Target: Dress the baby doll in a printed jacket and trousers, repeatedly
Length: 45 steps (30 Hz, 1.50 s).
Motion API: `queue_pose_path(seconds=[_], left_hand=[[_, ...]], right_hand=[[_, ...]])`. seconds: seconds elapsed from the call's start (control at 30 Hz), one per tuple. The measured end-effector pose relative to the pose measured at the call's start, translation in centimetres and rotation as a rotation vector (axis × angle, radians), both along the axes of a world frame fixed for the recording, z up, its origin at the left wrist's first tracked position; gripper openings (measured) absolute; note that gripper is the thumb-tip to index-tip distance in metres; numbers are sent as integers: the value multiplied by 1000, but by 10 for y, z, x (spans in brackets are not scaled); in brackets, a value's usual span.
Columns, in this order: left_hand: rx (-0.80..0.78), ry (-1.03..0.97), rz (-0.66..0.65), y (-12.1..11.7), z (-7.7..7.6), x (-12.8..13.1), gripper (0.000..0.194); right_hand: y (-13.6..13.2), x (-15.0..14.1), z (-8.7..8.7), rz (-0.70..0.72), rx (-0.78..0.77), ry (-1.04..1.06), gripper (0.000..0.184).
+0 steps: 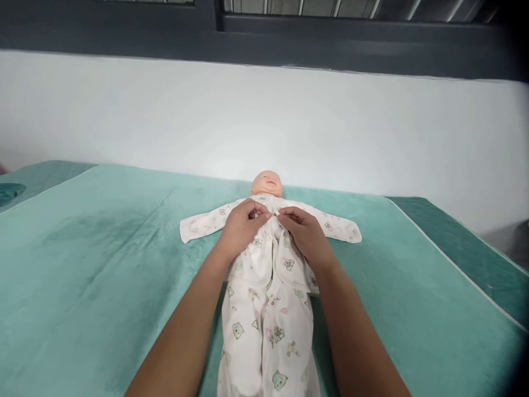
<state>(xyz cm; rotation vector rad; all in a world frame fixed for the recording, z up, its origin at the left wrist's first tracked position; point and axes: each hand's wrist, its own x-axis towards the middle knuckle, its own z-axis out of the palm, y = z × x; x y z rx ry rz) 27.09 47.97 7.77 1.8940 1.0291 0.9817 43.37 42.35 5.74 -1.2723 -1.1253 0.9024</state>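
Observation:
A baby doll (268, 182) lies on its back, its head toward the wall. It wears a white printed baby jacket (257, 264) with both sleeves spread out sideways, and matching trousers (243, 331). At the upper chest, my left hand (244, 223) pinches one front edge of the jacket. Opposite it, my right hand (303, 229) pinches the other front edge, the fingertips of both hands almost meeting. Below my hands the jacket front hangs apart along the middle. Whatever fastening lies between the fingertips is too small to make out.
A green plush cover (115, 264) spreads under the doll, with a darker green border (463, 242) at the right. Behind the doll's head rises a white wall (206, 116), topped by a dark window frame (289, 44) with bars beyond it.

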Motion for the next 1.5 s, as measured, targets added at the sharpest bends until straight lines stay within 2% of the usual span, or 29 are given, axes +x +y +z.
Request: queue_pose_path(seconds=[0.13, 0.3, 0.47, 0.6, 0.7, 0.9, 1.0, 1.27, 1.5], left_hand=[[-134, -133, -2, -5, 1, 2, 22], [-95, -163, 9, -8, 2, 9, 17], [-60, -130, -18, -7, 1, 11, 16], [73, -9, 47, -10, 1, 13, 14], [136, 49, 50, -11, 1, 15, 9], [-66, -103, 14, -10, 2, 12, 14], [-115, -152, 13, -9, 3, 11, 15], [-57, -157, -4, -7, -2, 12, 11], [-48, -133, -46, -11, 2, 12, 13]], right_hand=[[1, 2, -4, 72, 10, 145, 23], [1, 2, -4, 120, 29, 296, 25], [2, 3, -6, 75, 27, 221, 25], [3, 5, -8, 77, 13, 250, 25], [3, 6, -9, 67, 1, 270, 26], [2, 6, -10, 75, 25, 204, 25], [1, 6, -10, 70, 49, 175, 26], [1, 6, -10, 80, 92, 178, 26], [-1, 4, -2, 127, 98, 34, 32]])
